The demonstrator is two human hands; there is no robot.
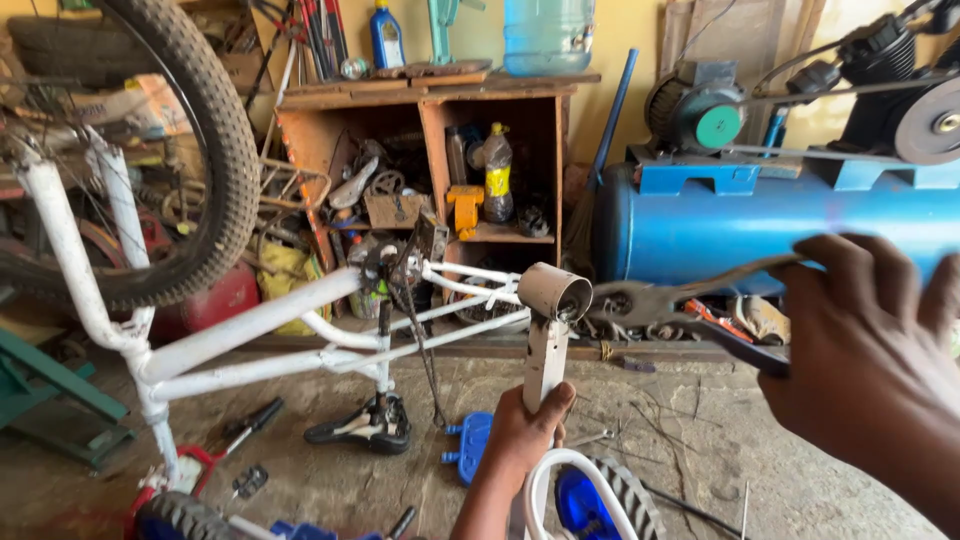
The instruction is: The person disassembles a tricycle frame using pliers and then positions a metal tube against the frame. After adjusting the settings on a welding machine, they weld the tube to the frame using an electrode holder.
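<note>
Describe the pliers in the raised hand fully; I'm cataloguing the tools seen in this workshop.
The pliers are slip-joint type, grey bare metal at the head and pivot, with dark handles, one showing a red streak. The right hand grips the handles, holding the tool roughly level, jaws pointing left. The jaws meet the rim of the open white tube on the upturned bicycle frame, which the left hand steadies lower down. Motion blur hides finer detail.

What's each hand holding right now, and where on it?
Left hand grips the white frame tube below its open end. Right hand holds pliers by their handles, jaws at the tube's rim.
</note>
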